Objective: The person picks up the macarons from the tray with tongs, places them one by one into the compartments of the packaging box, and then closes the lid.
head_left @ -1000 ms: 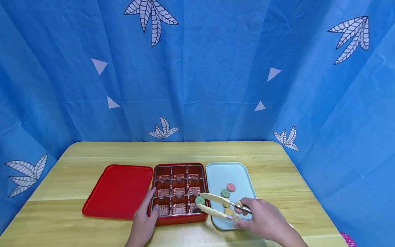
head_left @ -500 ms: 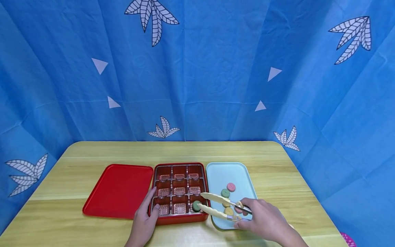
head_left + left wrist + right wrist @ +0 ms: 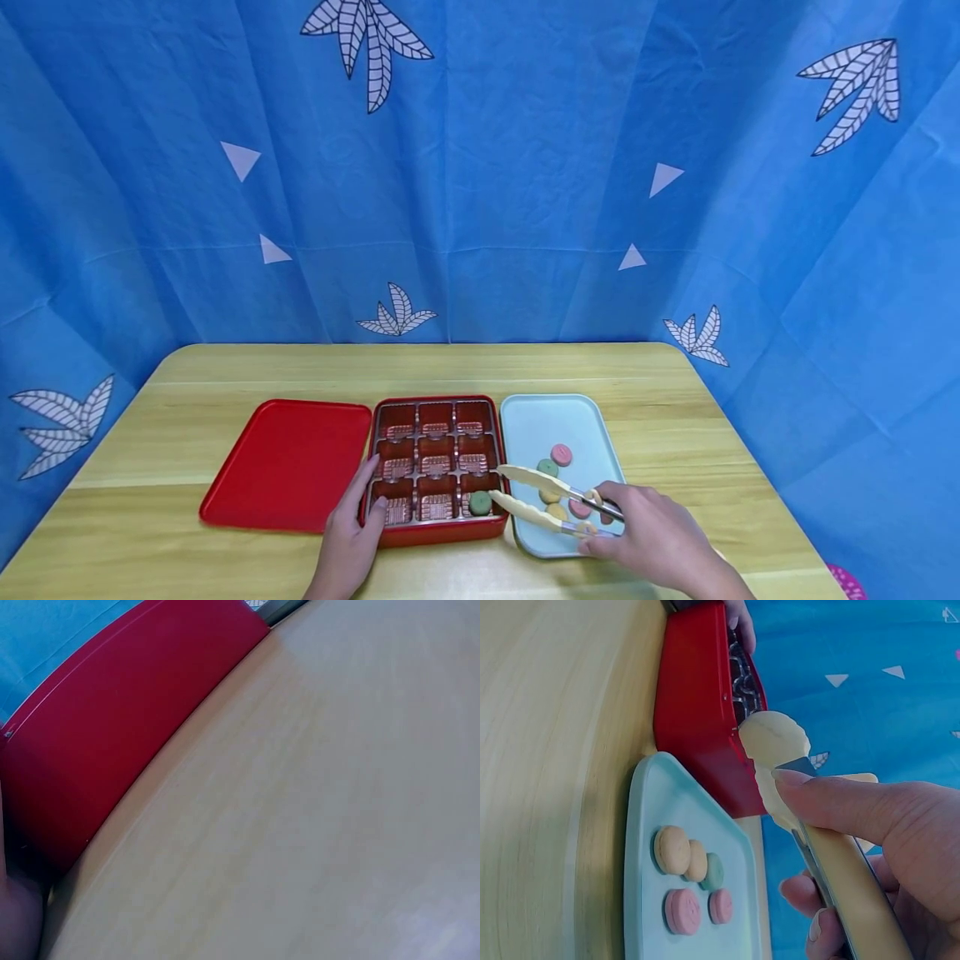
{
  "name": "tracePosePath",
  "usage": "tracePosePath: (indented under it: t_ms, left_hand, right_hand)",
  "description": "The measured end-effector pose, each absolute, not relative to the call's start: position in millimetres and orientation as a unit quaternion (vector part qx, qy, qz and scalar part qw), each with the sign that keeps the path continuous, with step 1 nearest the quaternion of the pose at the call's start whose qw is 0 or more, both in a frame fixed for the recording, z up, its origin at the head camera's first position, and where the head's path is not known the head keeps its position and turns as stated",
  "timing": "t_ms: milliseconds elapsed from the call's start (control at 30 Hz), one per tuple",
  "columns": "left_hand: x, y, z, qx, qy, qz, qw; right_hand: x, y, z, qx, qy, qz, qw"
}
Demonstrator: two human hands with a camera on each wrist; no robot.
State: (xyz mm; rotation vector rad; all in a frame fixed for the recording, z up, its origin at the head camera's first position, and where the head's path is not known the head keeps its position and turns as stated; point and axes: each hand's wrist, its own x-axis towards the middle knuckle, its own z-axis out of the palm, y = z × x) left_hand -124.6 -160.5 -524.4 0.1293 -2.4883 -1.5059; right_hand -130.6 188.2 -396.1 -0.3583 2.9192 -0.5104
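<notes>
My right hand (image 3: 660, 533) grips a pair of tongs (image 3: 855, 892) with scalloped cream ends. The tong ends stand apart with nothing between them, at the right rim of the red box (image 3: 442, 533). In the box's front right compartment lies a green macaron (image 3: 480, 502). My left hand (image 3: 348, 533) rests on the box's front left corner, its fingers fairly straight along the left side and the thumb over the rim. Under the tongs is a light blue tray (image 3: 551, 417) with another green macaron (image 3: 713, 871), two yellowish ones (image 3: 673, 850) and two pink ones (image 3: 682, 911).
A flat red lid (image 3: 292, 467) lies on the wooden table (image 3: 225, 371) left of the box. The tray sits close against the box's right side. A blue curtain (image 3: 525, 167) with leaf prints hangs behind the table.
The green macaron has left the tongs and dropped into the front right compartment. The right hand and tongs have drawn slightly to the right. My left hand has stayed put.
</notes>
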Motion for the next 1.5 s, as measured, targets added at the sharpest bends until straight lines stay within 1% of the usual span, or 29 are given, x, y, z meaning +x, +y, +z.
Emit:
tracePosePath:
  t_ms: [267,500,1100,1500]
  left_hand:
    - [-124.9,-161.0,-525.2,0.041,-0.847,-0.517,0.115]
    - [-124.0,-161.5,-524.9,0.04,-0.85,-0.512,0.119]
    - [-124.3,-161.6,-523.1,0.042,-0.846,-0.519,0.114]
    - [-124.3,-161.5,-523.3,0.04,-0.846,-0.52,0.115]
  right_hand:
    - [-128.5,195.0,-397.7,-0.096,0.976,-0.176,0.082]
    - [-126.2,207.5,-401.7,-0.05,0.975,-0.186,0.109]
    - [-119.7,241.2,-410.1,0.016,0.976,-0.157,0.147]
    - [-118.8,256.7,-415.6,0.028,0.976,-0.142,0.163]
